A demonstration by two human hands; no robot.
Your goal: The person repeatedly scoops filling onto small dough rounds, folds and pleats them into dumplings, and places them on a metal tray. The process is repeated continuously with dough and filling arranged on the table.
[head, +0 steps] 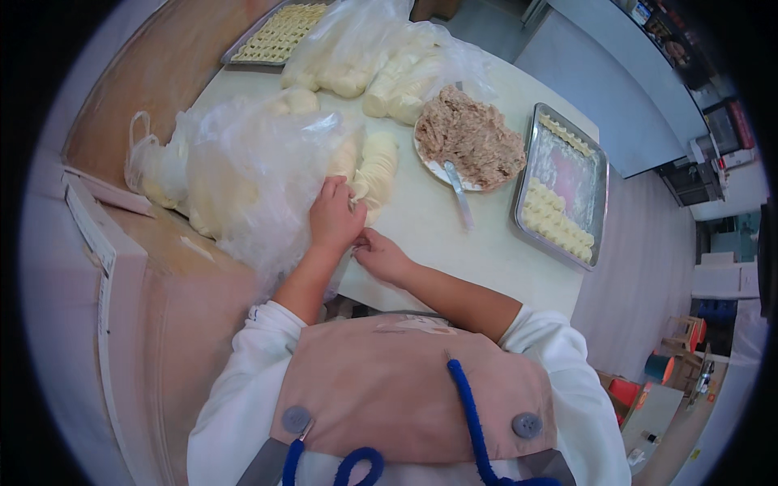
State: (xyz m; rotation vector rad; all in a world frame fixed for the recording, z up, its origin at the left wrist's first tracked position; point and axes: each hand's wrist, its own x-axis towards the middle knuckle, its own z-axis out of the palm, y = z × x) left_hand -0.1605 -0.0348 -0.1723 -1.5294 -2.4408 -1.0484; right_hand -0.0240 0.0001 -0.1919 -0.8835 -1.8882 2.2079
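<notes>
My left hand (338,212) rests at the near end of stacked round dough wrappers (378,164), beside a clear plastic bag (261,158) over more pale wrappers. Its fingertips are at a loose edge of the stack. Just right of and below it, my right hand (380,255) has its fingers bent together near the bag's edge; whether something thin lies between them is hard to tell. A plate (434,167) heaped with minced meat filling (468,136) stands farther right, with a flat spreader (457,194) leaning on its rim.
A metal tray (519,203) with rows of folded dumplings (553,222) lies at the right of the table (425,225). Another tray (226,58) full of dumplings is at the far left. More bagged wrappers (401,79) lie at the back. A wooden partition (200,267) adjoins the left side.
</notes>
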